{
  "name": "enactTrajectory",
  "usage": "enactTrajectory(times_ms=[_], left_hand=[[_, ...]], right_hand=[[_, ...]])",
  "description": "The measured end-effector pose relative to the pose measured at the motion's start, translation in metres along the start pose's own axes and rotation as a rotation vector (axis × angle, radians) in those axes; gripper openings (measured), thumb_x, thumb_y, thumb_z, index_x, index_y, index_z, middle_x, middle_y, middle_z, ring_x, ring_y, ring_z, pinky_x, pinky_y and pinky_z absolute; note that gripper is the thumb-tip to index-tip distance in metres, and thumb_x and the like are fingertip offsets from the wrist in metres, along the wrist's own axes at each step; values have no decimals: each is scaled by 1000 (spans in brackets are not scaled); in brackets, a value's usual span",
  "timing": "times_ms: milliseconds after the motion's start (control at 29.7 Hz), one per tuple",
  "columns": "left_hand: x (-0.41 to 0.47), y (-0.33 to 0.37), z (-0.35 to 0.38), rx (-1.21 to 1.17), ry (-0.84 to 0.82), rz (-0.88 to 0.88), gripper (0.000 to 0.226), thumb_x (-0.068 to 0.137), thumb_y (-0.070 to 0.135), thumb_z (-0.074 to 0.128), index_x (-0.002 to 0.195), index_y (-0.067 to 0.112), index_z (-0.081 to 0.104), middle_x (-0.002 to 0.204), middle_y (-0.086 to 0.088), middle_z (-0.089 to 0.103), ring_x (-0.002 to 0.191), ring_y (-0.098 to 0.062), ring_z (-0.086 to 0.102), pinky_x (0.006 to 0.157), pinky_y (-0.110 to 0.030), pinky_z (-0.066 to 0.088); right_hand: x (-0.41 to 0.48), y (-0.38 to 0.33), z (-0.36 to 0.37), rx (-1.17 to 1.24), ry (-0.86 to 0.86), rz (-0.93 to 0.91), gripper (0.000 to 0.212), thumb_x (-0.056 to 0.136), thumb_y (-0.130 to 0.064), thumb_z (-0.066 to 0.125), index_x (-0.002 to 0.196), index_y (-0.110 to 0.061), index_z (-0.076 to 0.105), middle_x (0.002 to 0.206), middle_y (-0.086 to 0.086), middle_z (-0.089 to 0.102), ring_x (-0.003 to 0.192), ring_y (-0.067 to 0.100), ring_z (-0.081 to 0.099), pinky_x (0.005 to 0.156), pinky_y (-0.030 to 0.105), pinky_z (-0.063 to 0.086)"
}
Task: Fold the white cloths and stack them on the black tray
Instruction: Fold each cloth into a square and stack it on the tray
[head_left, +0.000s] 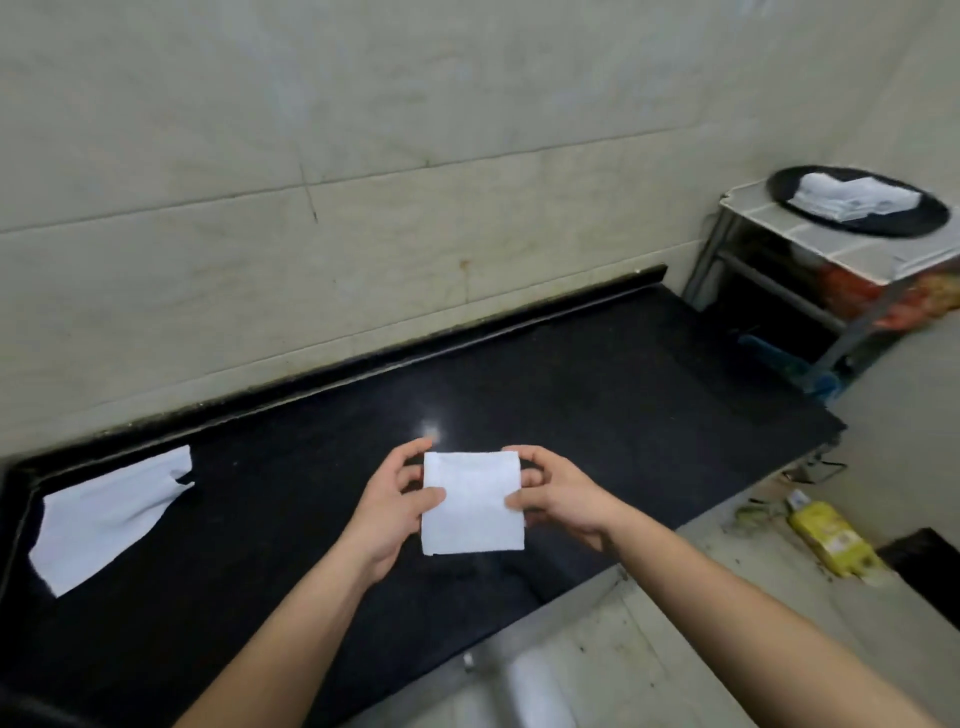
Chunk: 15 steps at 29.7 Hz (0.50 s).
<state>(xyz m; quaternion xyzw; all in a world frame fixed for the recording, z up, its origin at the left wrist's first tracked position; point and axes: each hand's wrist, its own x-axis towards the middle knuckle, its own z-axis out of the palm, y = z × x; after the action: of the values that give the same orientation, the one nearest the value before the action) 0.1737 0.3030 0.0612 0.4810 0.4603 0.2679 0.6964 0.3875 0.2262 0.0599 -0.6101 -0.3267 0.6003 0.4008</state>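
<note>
Both hands hold one folded white cloth (470, 501) just above the near part of the black counter (571, 389). The left hand (395, 499) pinches its left edge and the right hand (561, 493) pinches its right edge. The thumbs lie on top and the fingers curl under. The cloth is a small, neat square.

The black tray (919, 215) is far off to the right, on a little tiled stand (810, 244). It already has a pile of folded cloths (852, 200) on it. That pile looks a bit messy and leans to one side.

The carry is the risky part, I think. If one hand lets go, the loose side could flop open and the fold would be lost. If the cloth is dropped onto the pile, the pile could slide or a cloth could slip off the tray. The tray also sticks out past the stand, so a hard push might tip it.

One more white cloth (109, 514) lies flat and unfolded at the far left of the counter. It is not folded yet.
</note>
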Motion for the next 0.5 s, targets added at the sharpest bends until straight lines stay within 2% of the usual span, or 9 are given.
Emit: enactTrajectory(times_ms=[101,235,336,437,505], left_hand=[[-2,16,66,61,-38,93,54,86,-5,65,124,32,56,115,-8,66,103,-25,67,67,-32,56],[-3,16,180,126,-110,146,52,85,-4,67,123,31,58,113,-8,68,98,-22,69,70,-37,58],[-1,13,272,159,-172,194,50,84,-5,67,121,29,60,114,-8,67,96,-20,69,70,-38,58],[0,17,358,175,-224,217,48,84,-5,67,119,28,62,115,-4,67,92,-18,69,73,-41,57],[2,21,386,173,-248,232,49,84,-6,67,120,28,61,116,-4,66,91,-20,69,73,-42,56]], right_hand=[[-35,-9,-63,19,14,-86,56,84,14,62,131,-15,52,93,7,71,87,20,67,65,31,52],[-94,-1,-167,59,72,-152,56,83,13,63,128,-18,54,100,10,73,93,21,71,70,31,57],[-139,9,-248,77,146,-193,56,82,15,62,128,-16,56,102,13,73,91,22,71,69,32,56],[-179,14,-322,125,232,-214,54,83,14,62,127,-17,57,109,20,71,93,25,72,77,42,58],[-192,12,-346,147,259,-230,53,84,14,60,127,-17,57,112,22,70,93,25,72,80,43,56]])
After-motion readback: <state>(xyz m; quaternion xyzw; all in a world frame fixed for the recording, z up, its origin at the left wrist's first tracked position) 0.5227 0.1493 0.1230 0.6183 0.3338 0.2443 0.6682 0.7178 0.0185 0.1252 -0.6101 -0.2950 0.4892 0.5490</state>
